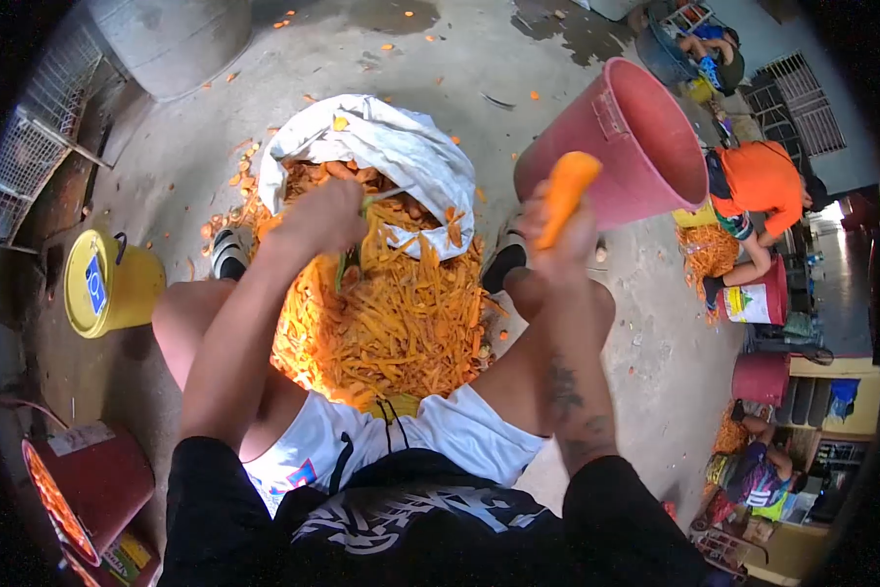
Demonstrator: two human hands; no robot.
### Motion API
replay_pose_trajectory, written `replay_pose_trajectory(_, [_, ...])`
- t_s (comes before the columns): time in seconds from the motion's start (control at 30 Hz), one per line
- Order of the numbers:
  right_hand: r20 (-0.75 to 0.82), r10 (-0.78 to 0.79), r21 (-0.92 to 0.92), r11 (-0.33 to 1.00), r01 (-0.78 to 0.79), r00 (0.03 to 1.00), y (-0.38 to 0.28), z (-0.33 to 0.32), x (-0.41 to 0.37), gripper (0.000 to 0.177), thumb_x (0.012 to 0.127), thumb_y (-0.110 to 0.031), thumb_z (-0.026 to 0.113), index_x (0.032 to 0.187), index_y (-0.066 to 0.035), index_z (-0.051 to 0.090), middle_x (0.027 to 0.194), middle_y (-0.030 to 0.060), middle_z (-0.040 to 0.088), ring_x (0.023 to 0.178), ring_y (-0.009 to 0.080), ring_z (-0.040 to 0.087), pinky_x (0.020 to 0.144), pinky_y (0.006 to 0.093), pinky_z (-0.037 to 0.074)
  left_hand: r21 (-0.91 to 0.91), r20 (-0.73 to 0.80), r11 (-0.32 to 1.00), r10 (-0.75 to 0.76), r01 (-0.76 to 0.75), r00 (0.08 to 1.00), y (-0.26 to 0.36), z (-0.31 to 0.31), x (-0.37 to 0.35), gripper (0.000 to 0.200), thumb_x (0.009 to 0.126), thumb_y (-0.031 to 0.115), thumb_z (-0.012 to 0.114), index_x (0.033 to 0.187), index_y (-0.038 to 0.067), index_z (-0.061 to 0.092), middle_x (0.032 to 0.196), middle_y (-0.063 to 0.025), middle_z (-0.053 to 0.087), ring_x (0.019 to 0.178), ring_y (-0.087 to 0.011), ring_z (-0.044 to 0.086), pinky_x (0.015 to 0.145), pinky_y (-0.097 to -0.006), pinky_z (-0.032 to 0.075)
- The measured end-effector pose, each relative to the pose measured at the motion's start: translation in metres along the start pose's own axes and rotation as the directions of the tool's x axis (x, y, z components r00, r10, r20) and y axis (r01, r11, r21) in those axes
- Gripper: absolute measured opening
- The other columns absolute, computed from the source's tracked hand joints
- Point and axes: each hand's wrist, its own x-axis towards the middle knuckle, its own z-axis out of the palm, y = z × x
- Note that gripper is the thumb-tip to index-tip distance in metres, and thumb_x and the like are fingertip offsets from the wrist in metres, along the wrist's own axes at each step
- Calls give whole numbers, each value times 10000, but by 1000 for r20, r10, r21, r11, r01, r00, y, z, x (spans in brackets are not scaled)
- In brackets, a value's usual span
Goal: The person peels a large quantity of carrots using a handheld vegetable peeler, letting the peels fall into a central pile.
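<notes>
My left hand [322, 217] is closed around a slim tool [391, 194] with a pale, blade-like end and a bit of green by the fingers; blur hides its exact kind. It hovers over the near side of a white sack [386, 132], whose open mouth shows carrots [347, 174] inside. A peeled orange carrot [569, 196] is gripped in my right hand [561, 240], tilted upward beside the pink bucket [582, 137]. Between my legs lies a large heap of orange carrot peelings [401, 323], spilling up to the sack.
On the left stand a yellow bucket [117, 284] and a dark red bucket [97, 479] holding orange pieces. A grey drum [176, 44] is at the back. On the right, a person in an orange shirt [761, 186] bends beside another peelings heap [709, 254]; other people sit farther off.
</notes>
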Motion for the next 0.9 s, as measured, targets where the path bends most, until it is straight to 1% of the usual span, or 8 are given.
replay_pose_trajectory(0.2, [-171, -299, 455, 821, 344, 939, -189, -65, 101, 501, 1017, -307, 304, 1246, 45, 576, 1026, 201, 667, 854, 290, 654, 674, 381, 563, -301, -397, 929, 82, -214, 914, -33, -111, -20, 280, 840, 126, 606, 1055, -30, 695, 810, -198, 719, 747, -275, 707, 755, -403, 548])
replay_pose_trajectory(0.27, [-281, -334, 340, 842, 419, 900, -182, -36, 116, 484, 1025, -301, 356, 1275, 50, 577, 1035, 165, 681, 833, 284, 641, 665, 357, 536, -331, -540, 913, 26, -241, 841, -42, -131, -21, 264, 902, 189, 678, 1053, -27, 691, 827, -175, 730, 720, -241, 682, 725, -384, 530])
replay_pose_trajectory(0.37, [405, 59, 45, 995, -85, 912, -120, -11, 143, 407, 995, -284, 540, 1266, 13, 604, 1033, 78, 692, 827, 205, 604, 703, 329, 490, -323, -700, 897, -13, -301, 714, -62, -127, -18, 212, 922, 131, 667, 1073, -17, 675, 830, -75, 710, 712, -116, 568, 687, -337, 490])
replay_pose_trajectory(0.47, [50, 180, -400, 905, -145, 982, -15, 24, 167, 397, 959, -329, 605, 1234, -45, 643, 1031, 61, 684, 839, 167, 595, 721, 333, 490, -271, -718, 950, -93, -155, 690, -80, -109, -26, 173, 934, 86, 664, 1069, -22, 651, 828, -149, 719, 719, -176, 657, 687, -373, 507])
replay_pose_trajectory(0.67, [40, 359, -947, 312, -80, 932, 190, 12, 220, 726, 836, -384, 773, 1444, -71, 529, 1335, 121, 604, 1210, 265, 563, 1007, 484, 469, -234, -692, 967, -96, -97, 715, -97, -115, -50, 136, 920, 9, 621, 1049, -29, 644, 831, -191, 710, 734, -248, 682, 710, -375, 515])
replay_pose_trajectory(0.73, [272, -88, -783, -599, 168, 958, 228, 9, 218, 1146, 694, -506, 893, 1599, -115, 308, 1589, 218, 357, 1439, 407, 376, 1130, 597, 371, -241, -704, 965, -100, -104, 704, -98, -117, -52, 116, 908, -13, 622, 1021, -33, 642, 814, -193, 700, 718, -250, 674, 708, -371, 513])
replay_pose_trajectory(0.77, [191, -24, -787, -602, 139, 981, 232, 6, 231, 1384, 577, -560, 944, 1640, -131, 170, 1672, 273, 88, 1518, 506, 161, 1142, 666, 316, -251, -697, 957, -76, -143, 713, -101, -117, -51, 106, 897, -30, 624, 1001, -35, 640, 791, -187, 692, 708, -242, 670, 702, -360, 514])
replay_pose_trajectory(0.9, [93, 37, -763, -640, 95, 995, 233, -23, 291, 1190, 711, -415, 887, 1642, -167, 188, 1709, 211, 65, 1557, 426, 147, 1152, 699, 280, -275, -666, 940, -36, -200, 745, -106, -121, -48, 119, 877, -64, 590, 983, -31, 633, 762, -169, 672, 698, -202, 663, 678, -349, 517])
